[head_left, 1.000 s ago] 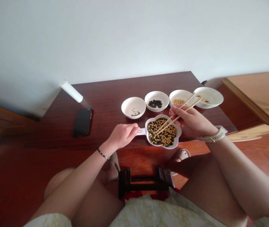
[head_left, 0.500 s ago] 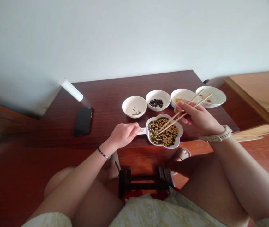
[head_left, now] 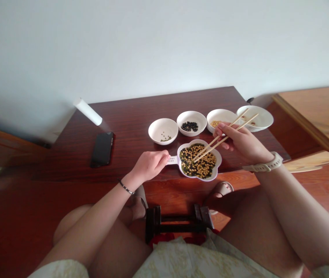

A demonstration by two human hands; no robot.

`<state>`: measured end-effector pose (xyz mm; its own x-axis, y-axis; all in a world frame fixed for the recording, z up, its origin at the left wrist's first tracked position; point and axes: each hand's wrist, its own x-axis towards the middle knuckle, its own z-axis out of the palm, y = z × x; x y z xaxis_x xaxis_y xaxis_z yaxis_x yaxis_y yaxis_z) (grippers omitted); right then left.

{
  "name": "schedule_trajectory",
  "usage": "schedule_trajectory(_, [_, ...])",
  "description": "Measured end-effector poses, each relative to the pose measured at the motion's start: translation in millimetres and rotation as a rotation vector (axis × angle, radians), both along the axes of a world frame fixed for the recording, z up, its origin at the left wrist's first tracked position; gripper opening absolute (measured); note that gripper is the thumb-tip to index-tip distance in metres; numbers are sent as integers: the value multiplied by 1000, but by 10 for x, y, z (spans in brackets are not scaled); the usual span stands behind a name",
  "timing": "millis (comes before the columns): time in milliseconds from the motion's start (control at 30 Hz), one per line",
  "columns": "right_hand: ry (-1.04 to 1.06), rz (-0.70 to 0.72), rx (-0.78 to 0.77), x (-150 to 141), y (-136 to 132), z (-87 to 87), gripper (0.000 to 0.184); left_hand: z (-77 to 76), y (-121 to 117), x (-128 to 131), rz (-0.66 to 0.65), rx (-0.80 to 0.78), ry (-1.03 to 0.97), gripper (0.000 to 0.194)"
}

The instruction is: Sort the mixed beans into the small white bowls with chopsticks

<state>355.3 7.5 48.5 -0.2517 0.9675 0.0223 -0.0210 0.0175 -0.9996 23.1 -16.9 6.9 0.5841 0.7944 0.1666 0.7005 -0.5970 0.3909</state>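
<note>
A flower-shaped white dish point(head_left: 217, 162) full of mixed yellow, black and green beans sits at the near edge of a dark wooden table point(head_left: 135, 127). My left hand point(head_left: 149, 165) is closed on the dish's short handle point(head_left: 172, 160). My right hand point(head_left: 241, 142) grips a pair of wooden chopsticks point(head_left: 211, 146), their tips down among the beans near the dish's middle. Behind the dish stands a row of small white bowls: one with a few green beans point(head_left: 163, 131), one with black beans point(head_left: 191, 123), one with yellow beans point(head_left: 219, 117), and a rightmost one point(head_left: 261, 117).
A black phone point(head_left: 102, 149) lies flat on the table's left part, with a white cylinder point(head_left: 87, 111) beyond it at the wall. A lighter wooden surface point(head_left: 312, 116) stands to the right. A small dark stool point(head_left: 178, 222) and my knees are below the table edge.
My right hand drew back slightly to the right and the chopstick tips shifted within the bean dish. The left hand stayed on the handle.
</note>
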Motion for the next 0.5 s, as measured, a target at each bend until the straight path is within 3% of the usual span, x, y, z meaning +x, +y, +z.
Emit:
schedule_trajectory(267, [129,-131,-19,28,54,39,36,17,0,4,6,-6,5,39])
schedule_trajectory(500, [312,-371,67,269,163,123,27,20,-14,1,10,3,10,39])
